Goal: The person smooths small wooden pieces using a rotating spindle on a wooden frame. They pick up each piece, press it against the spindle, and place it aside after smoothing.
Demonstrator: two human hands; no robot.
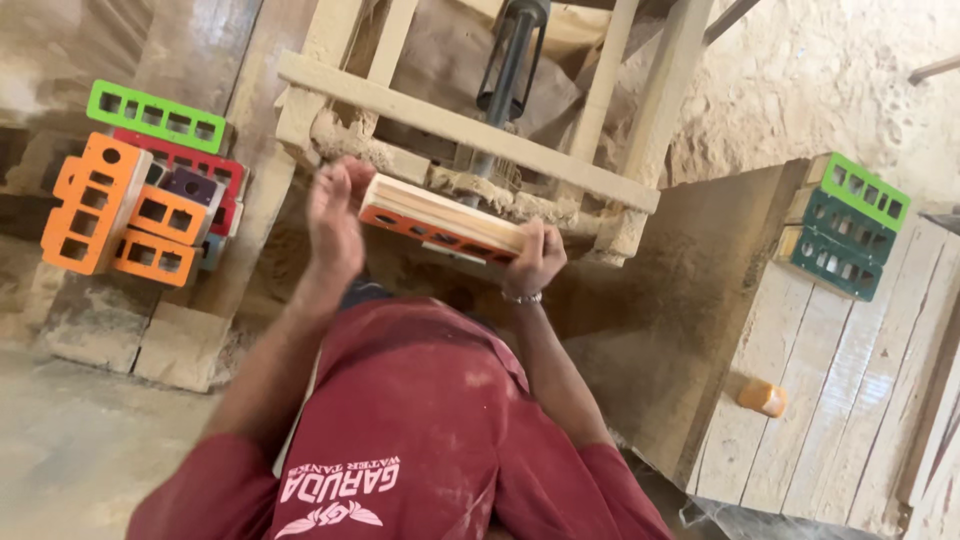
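single head camera, looking steeply down, close over the torso, tilted view of sawdust-covered workshop

The person wears a dark red short-sleeved cotton shirt (430, 420), dusted with pale sawdust and marked with lighter smudges across the front. A white printed logo with lettering and a wing-like emblem (335, 495) sits on the chest, seen upside down from the head camera. A thin silvery metal bracelet (521, 298) circles one wrist; both forearms are bare.
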